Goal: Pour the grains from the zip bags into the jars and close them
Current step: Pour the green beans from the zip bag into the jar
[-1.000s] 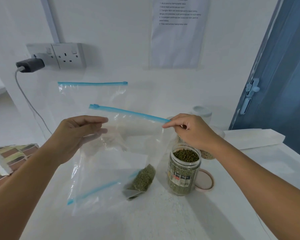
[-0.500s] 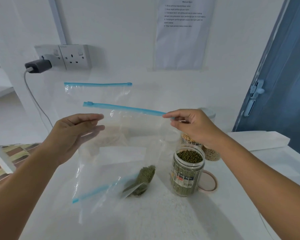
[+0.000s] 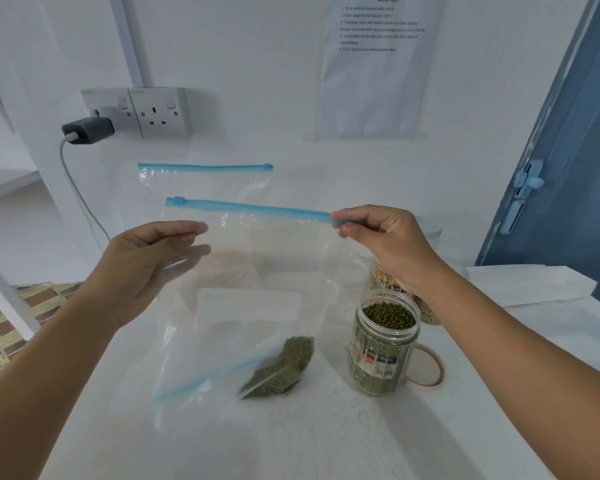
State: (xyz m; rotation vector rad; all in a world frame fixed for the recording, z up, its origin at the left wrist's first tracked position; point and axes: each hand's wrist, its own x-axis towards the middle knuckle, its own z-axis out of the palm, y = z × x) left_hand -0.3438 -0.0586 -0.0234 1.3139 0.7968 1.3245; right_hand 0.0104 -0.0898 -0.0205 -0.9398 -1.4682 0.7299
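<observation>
I hold a clear zip bag (image 3: pixel 257 258) with a blue zipper strip upright above the white table. My right hand (image 3: pixel 381 244) pinches the right end of the strip. My left hand (image 3: pixel 153 258) has straight fingers against the bag's left side. The slider sits at the strip's left end. Below, a second zip bag (image 3: pixel 281 365) lies flat with a small heap of green grains in its corner. An open jar (image 3: pixel 383 344) full of green grains stands to its right, with a pinkish lid (image 3: pixel 430 370) lying beside it.
A third zip bag (image 3: pixel 205 178) leans against the wall at the back. More jars of pale grains (image 3: pixel 383 277) stand behind my right hand. A charger and cable (image 3: pixel 87 131) hang from the wall socket at left. A blue door (image 3: pixel 568 168) is at right.
My right hand has lifted the zipper end up and away from the jar, so the strip lies more level. My left hand stays at the bag's left side.
</observation>
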